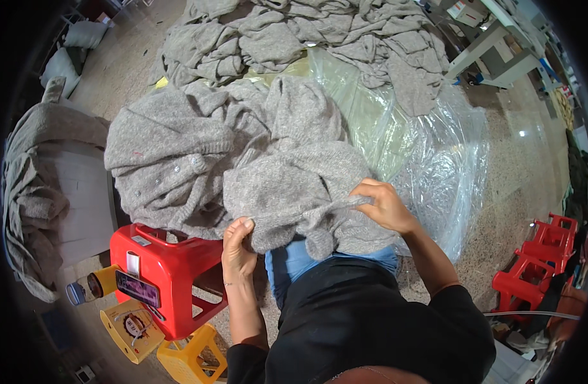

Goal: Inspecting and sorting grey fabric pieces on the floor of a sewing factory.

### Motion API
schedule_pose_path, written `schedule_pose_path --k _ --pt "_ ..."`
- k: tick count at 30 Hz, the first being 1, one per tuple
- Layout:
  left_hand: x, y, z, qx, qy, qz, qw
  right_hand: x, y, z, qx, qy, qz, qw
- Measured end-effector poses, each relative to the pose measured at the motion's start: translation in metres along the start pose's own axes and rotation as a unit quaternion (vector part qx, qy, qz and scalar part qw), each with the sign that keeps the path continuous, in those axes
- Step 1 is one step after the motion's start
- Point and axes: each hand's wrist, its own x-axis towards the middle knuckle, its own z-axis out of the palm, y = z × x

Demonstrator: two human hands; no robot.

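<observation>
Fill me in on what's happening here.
A person in a black top is handling a grey knit garment above their lap. The left hand pinches one part of it and the right hand another. More grey knitwear is heaped just beyond, and a further pile lies by clear plastic sheeting. A red stool stands at the left.

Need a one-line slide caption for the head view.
Left hand and right hand pinch a grey knit; more knits lie heaped beyond, a red stool at left.
</observation>
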Motion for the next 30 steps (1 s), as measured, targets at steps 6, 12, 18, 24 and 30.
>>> schedule_pose_path --k 6,12,18,24,30 --pt "-0.006 0.001 0.021 -0.049 0.017 0.012 0.999 -0.014 -0.01 -0.019 0.065 0.005 0.028 0.997" --pt "-0.01 0.0 0.032 -0.018 0.008 0.016 1.0 -0.013 -0.021 -0.025 -0.106 0.085 -0.031 0.99" --pt "-0.008 -0.013 0.067 0.056 0.026 0.011 0.998 -0.01 -0.069 0.011 -0.099 0.152 -0.252 0.951" --pt "-0.02 -0.021 0.089 0.074 -0.033 0.035 0.996 0.01 -0.082 0.055 -0.032 0.239 -0.318 0.917" --pt "-0.022 -0.026 0.092 0.026 -0.016 0.048 0.998 0.015 -0.07 0.064 -0.064 0.235 -0.341 0.908"
